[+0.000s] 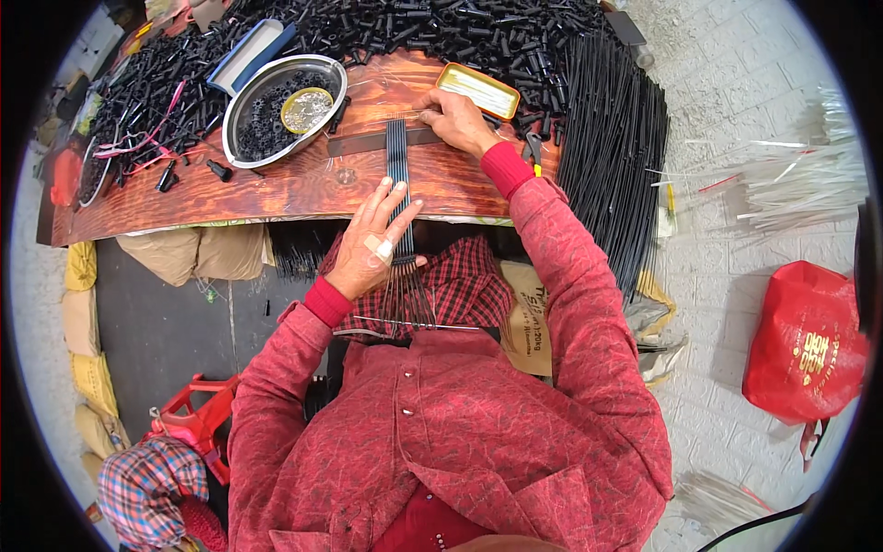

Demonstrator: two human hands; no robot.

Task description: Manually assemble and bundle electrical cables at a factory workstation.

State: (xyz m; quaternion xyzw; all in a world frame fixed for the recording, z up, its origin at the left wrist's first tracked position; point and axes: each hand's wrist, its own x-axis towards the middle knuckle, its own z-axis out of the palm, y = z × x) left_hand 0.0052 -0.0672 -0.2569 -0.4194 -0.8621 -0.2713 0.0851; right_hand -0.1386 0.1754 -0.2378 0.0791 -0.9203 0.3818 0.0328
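A row of thin black rods (396,152) lies side by side over the table's front edge, their lower ends fanning out above my lap. My left hand (372,241) rests on the rods with its fingers stretched out; a pale plaster sticks to its back. By the rods' far ends, my right hand (453,121) has thumb and fingers drawn together. Whatever it pinches is too fine to make out. A flat dark strip (357,143) runs crosswise at the rods and passes below my right hand. Just beyond that hand sits a yellow tin (480,90) of thin white sticks.
An oval bowl (235,138) of small black pieces holds a round yellow dish (307,109) of silvery bits. Behind are a blue case (250,57) and heaped black tubular parts (395,28). Pliers (534,153) and a long black rod bundle (607,147) lie right.
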